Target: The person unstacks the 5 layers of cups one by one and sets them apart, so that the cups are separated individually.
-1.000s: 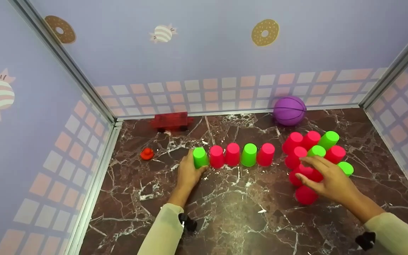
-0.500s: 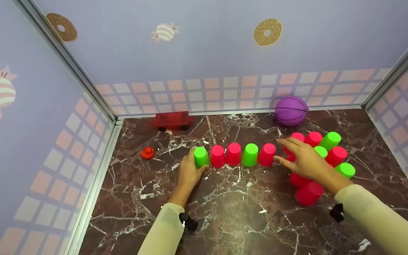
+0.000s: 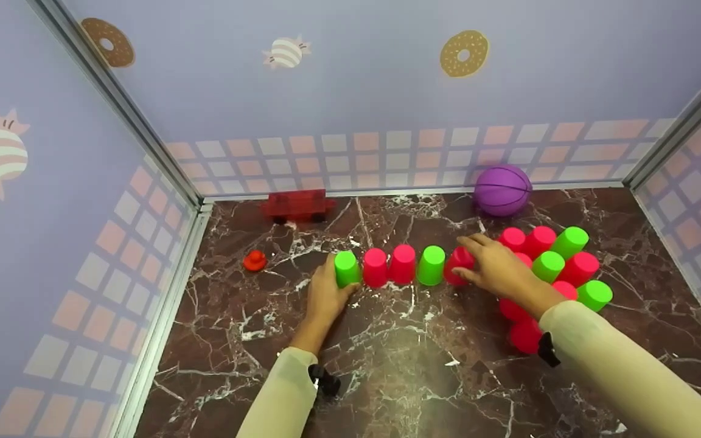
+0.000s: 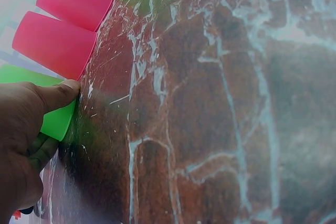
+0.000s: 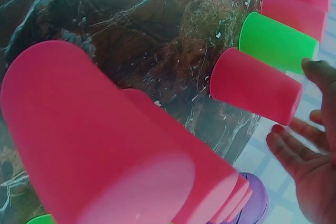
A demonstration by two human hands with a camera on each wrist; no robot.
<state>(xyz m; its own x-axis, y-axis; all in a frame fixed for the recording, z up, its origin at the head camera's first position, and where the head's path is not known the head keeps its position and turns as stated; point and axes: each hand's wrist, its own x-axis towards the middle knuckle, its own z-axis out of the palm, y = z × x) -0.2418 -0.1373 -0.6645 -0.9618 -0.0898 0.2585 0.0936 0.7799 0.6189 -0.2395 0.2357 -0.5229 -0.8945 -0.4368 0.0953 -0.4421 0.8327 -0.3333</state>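
Upside-down plastic cups stand in a row across the marble-patterned tabletop. At the row's left end my left hand (image 3: pixel 324 298) holds a green cup (image 3: pixel 347 269), thumb on its near side and fingers behind it. Two pink-red cups (image 3: pixel 375 267) and another green cup (image 3: pixel 431 266) follow to the right. My right hand (image 3: pixel 499 267) is at the right-end pink-red cup (image 3: pixel 453 275), overlapping it in the head view. The right wrist view shows spread, relaxed fingers close to that cup's (image 5: pixel 257 85) base, with the thumb near the neighbouring green cup (image 5: pixel 278 43).
To the right is a cluster of pink-red and green upturned cups (image 3: pixel 582 267), partly under the right forearm. A purple ball (image 3: pixel 502 190) rests by the back wall. A translucent red toy (image 3: pixel 297 205) and a small orange-red object (image 3: pixel 255 261) lie at the left.
My right hand has moved left from over the cup cluster to the row's right-end pink-red cup. The left hand stays on its green cup.
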